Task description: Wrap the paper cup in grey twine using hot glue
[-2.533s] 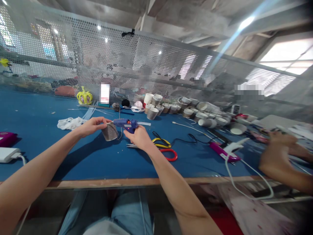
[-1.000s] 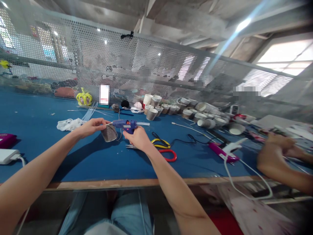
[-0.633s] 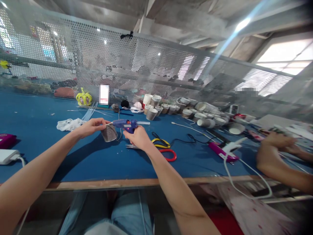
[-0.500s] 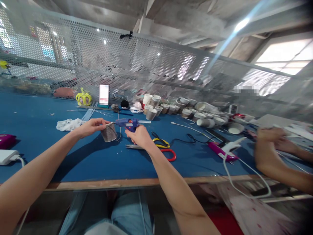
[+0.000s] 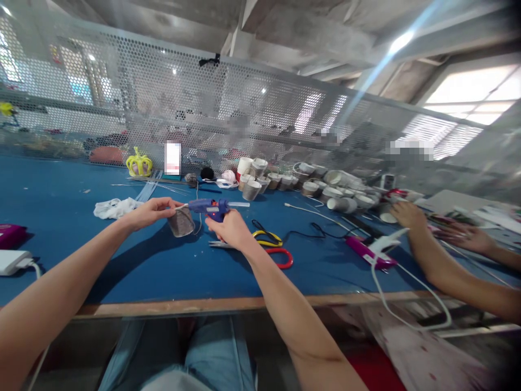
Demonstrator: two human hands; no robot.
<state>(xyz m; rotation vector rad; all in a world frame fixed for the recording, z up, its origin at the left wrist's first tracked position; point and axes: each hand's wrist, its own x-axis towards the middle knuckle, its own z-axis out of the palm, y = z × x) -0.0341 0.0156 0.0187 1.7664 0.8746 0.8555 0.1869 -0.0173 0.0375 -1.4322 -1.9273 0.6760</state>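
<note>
My left hand (image 5: 155, 212) pinches the rim of a small grey cup (image 5: 182, 223), tilted above the blue table. A strand of grey yarn (image 5: 199, 220) hangs beside it and runs back to a ball of grey yarn (image 5: 190, 178). In my right hand (image 5: 234, 228) is a blue hot glue gun (image 5: 209, 207), my fingers closed round its handle and a clear glue stick out of its back. Its nozzle points left at the cup's rim; whether it touches cannot be made out. Scissors with red and yellow handles (image 5: 280, 256) lie under my right wrist.
Many grey and white cups (image 5: 330, 191) stand along the back by a perforated metal screen (image 5: 244, 119). A yellow woven piece (image 5: 139, 163), a lit phone (image 5: 172, 157) and white cloth (image 5: 115, 207) lie left. Right are a purple device (image 5: 371, 253) with cable and a co-worker's hands (image 5: 409, 216).
The glue gun has shifted slightly left along the cup's rim, with my right hand. My left hand and the cup stay nearly still. A co-worker's hand has reached left towards the cups.
</note>
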